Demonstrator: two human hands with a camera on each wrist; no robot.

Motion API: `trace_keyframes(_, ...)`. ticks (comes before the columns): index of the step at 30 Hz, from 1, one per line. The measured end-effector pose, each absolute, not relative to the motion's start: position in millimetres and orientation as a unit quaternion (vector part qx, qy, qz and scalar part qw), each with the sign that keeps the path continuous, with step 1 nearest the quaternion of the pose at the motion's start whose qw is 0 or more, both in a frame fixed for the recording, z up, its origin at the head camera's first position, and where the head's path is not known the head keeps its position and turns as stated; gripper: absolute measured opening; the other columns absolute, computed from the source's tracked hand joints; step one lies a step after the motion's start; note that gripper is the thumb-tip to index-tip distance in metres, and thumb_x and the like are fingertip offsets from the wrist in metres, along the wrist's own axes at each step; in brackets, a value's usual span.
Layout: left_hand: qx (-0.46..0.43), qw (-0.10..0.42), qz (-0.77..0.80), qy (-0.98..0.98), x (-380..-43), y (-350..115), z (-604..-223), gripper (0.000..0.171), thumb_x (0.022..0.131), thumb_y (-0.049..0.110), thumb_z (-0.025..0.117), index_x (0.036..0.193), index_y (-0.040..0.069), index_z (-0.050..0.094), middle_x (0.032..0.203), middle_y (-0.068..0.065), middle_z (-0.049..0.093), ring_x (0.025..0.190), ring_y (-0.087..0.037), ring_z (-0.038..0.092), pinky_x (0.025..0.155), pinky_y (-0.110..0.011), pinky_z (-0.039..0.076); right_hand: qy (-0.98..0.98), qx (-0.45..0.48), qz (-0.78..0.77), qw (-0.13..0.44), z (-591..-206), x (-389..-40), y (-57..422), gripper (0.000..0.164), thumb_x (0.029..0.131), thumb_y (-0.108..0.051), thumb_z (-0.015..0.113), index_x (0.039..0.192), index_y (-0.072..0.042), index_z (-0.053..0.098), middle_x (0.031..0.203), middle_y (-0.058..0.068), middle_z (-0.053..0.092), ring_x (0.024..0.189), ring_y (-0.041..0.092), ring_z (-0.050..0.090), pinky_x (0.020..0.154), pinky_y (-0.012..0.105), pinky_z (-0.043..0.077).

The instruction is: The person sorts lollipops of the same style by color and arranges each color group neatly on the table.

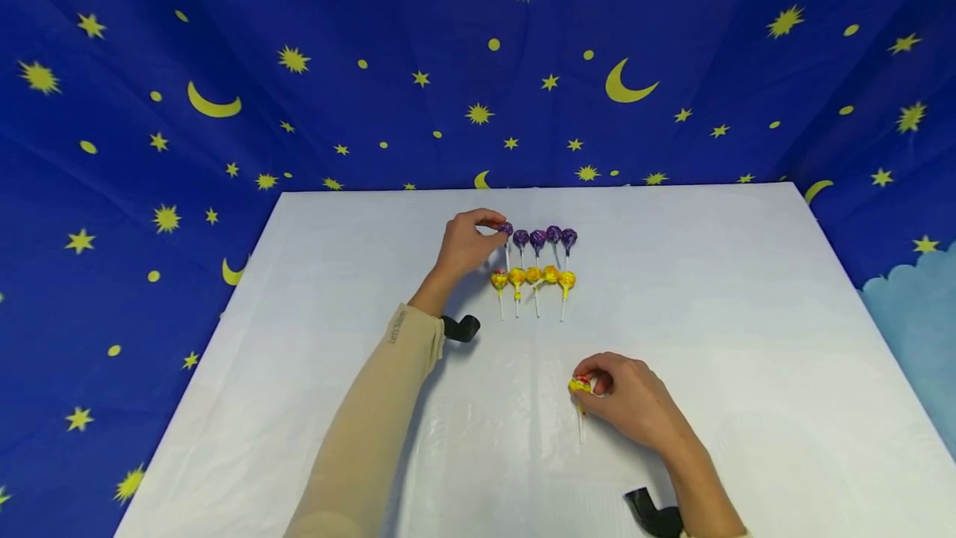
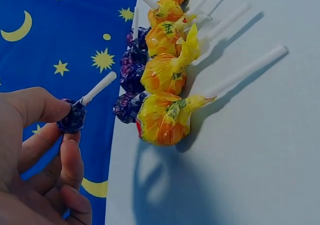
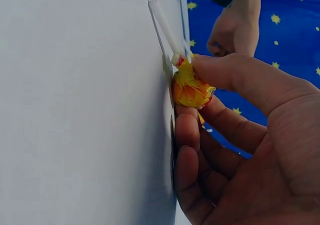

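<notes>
My left hand (image 1: 469,241) pinches a purple-wrapped lollipop (image 2: 71,117) by its head between thumb and fingers, at the left end of a row of purple lollipops (image 1: 538,241). Just in front of that row lies a second row, of yellow lollipops (image 1: 517,277), most with their white sticks pointing toward me. Nearer to me on the right, my right hand (image 1: 635,398) pinches another yellow lollipop (image 3: 192,89) by its wrapped head, low over the table, its white stick pointing toward me.
The white table (image 1: 747,297) spreads out around both rows. Behind it and along the sides hangs a blue cloth (image 1: 538,114) with yellow stars and moons. A black wrist camera mount (image 1: 461,328) sits at the left wrist, another (image 1: 653,513) at the right.
</notes>
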State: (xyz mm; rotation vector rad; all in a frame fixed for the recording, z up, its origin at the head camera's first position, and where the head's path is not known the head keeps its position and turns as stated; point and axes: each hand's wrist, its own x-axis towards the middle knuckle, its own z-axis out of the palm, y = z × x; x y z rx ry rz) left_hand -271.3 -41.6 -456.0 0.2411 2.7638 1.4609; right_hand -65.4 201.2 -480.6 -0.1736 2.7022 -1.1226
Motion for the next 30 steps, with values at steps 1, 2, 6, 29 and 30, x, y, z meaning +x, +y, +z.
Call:
trace_keyframes(1,0.074,0.002,0.466,0.882,-273,-40,-457,0.022,0.086,0.023,0.071,0.107,0.018,0.072,0.098,0.004,0.066,0.080,-0.015,0.059,0.070,-0.033,0.047,0.917,-0.058,-0.382,0.104,-481,-65,201,0.019,0.077,-0.025,0.081,0.091,-0.023,0.069,0.073,-0.012,0.058,0.066,0.008,0.053,0.062,0.029,0.042)
trace_keyframes(2,0.070,0.002,0.465,0.883,-275,-40,-458,0.022,0.086,0.022,0.071,0.107,0.018,0.072,0.098,0.004,0.066,0.081,-0.015,0.059,0.071,-0.033,0.047,0.915,-0.057,-0.384,0.106,-481,-65,201,0.019,0.077,-0.026,0.081,0.091,-0.024,0.069,0.073,-0.012,0.058,0.066,0.008,0.053,0.062,0.029,0.042)
trace_keyframes(6,0.053,0.005,0.451,0.891,-282,-39,-461,0.023,0.086,0.023,0.072,0.108,0.017,0.073,0.099,0.003,0.067,0.091,-0.018,0.060,0.081,-0.036,0.047,0.913,-0.054,-0.389,0.109,-482,-65,201,0.019,0.077,-0.026,0.081,0.092,-0.024,0.069,0.073,-0.012,0.058,0.066,0.008,0.053,0.062,0.029,0.043)
trace_keyframes(29,0.041,0.056,0.412,0.909,-297,-37,-484,0.021,0.085,0.022,0.073,0.106,0.015,0.072,0.099,0.001,0.067,0.100,-0.019,0.058,0.091,-0.036,0.042,0.909,-0.064,-0.399,0.106,-480,-68,205,0.020,0.077,-0.026,0.081,0.093,-0.023,0.070,0.074,-0.013,0.059,0.066,0.007,0.054,0.063,0.027,0.044)
trace_keyframes(30,0.042,0.060,0.410,0.909,-297,-37,-485,0.022,0.085,0.022,0.073,0.106,0.015,0.072,0.099,0.001,0.067,0.101,-0.019,0.058,0.091,-0.036,0.042,0.908,-0.064,-0.400,0.107,-481,-68,206,0.020,0.077,-0.026,0.081,0.093,-0.023,0.071,0.074,-0.013,0.059,0.066,0.007,0.054,0.063,0.027,0.044)
